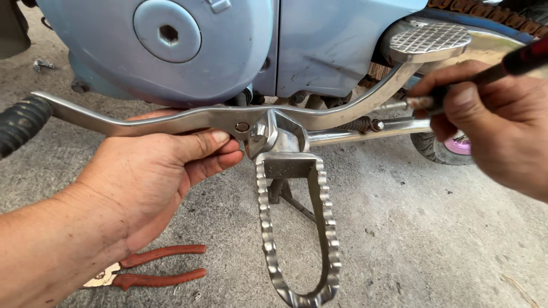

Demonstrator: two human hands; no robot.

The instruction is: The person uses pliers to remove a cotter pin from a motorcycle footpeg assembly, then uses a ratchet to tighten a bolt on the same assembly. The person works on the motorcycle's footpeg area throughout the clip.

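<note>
View from above of two bare hands working low on the side of a pale blue motorcycle engine cover (188, 51) over a grey concrete floor (411, 228). The left hand (154, 177) is curled shut around a long shiny metal lever (142, 122), thumb lying along its lower edge and fingertips just beside the pivot bolt (242, 126). The lever runs from a black rubber end (20, 125) at the left edge up to a ridged metal pedal pad (428, 40) at the upper right. Just right of the thumb, a toothed metal footpeg (297, 228) hangs down from its bracket, its loop open in the middle, with bare floor on both sides of it. The right hand (496, 125) is closed on a screwdriver (514, 63) with a dark red and black handle; the tool's tip sits near the lever's rear arm and a coil spring (357, 124), but the contact point is hard to make out. Red-handled pliers (148, 268) lie on the floor under the left wrist, partly covered by it. A small tyre with a pink hub (451, 147) is mostly hidden behind the right hand
</note>
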